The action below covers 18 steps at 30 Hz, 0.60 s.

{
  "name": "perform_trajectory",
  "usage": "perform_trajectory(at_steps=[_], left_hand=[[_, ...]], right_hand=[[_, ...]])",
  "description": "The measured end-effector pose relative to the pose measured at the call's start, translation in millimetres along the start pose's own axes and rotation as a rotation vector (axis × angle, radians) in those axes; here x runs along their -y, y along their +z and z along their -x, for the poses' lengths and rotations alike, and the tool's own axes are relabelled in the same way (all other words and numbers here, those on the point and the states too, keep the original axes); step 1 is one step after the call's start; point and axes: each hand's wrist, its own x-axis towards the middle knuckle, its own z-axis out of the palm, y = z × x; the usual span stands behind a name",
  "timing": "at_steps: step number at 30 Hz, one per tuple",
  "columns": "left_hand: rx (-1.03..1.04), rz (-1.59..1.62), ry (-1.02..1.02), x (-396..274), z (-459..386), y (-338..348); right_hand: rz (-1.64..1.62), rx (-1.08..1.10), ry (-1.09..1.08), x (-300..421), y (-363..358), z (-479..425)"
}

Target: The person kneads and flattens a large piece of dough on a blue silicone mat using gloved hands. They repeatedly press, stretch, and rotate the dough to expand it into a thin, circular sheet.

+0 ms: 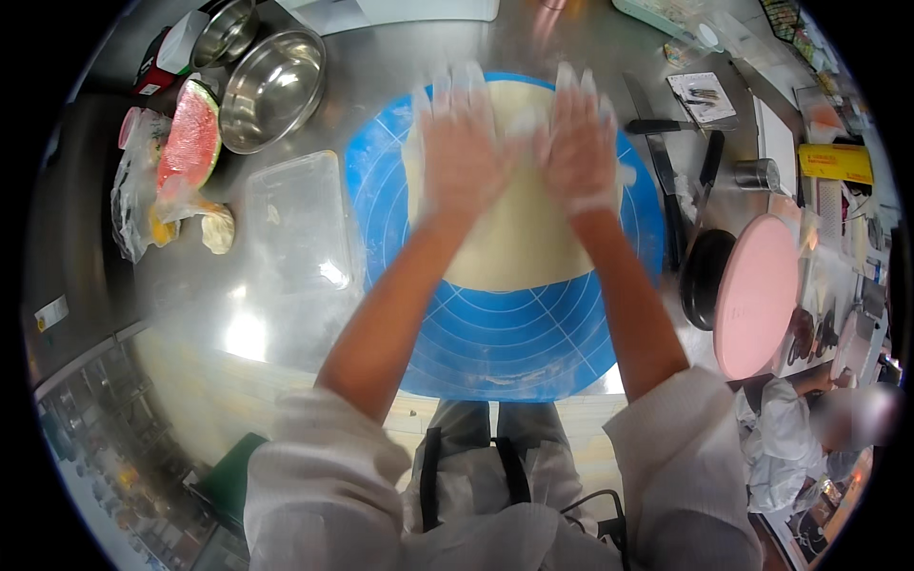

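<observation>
A wide sheet of pale dough (518, 235) lies on a round blue mat (500, 342) with white guide lines and some flour on it. My left hand (460, 143), in a thin clear glove, rests flat on the upper left part of the dough. On the upper right part lies my right hand (580, 143), gloved the same way, palm down. Both hands are slightly blurred, with their fingers pointing away from me. Something pale, too blurred to name, shows between the two hands.
Left of the mat are a clear plastic tray (300, 221), steel bowls (273, 91) and a watermelon piece (189, 135). To the right lie knives (660, 160), a steel cup (757, 174) and a pink turntable (757, 296). A co-worker (782, 428) is at the lower right.
</observation>
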Motion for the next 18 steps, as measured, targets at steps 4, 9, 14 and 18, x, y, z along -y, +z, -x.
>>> perform_trajectory(at_steps=[4, 9, 14, 18], left_hand=[[0.259, 0.210, 0.051, -7.6, 148.3, -48.9], [0.412, 0.235, 0.012, -12.2, 149.9, -111.8], [0.027, 0.127, -0.033, 20.6, 89.7, -77.0], [-0.165, 0.042, 0.105, 14.8, 28.9, -51.0]], right_hand=[[-0.270, 0.211, 0.000, 31.9, -57.8, 132.1], [-0.386, 0.295, -0.025, 5.1, -104.7, 176.1], [-0.260, -0.052, -0.072, -33.3, -42.7, 105.2], [-0.246, -0.063, 0.017, -23.5, -28.4, 36.0]])
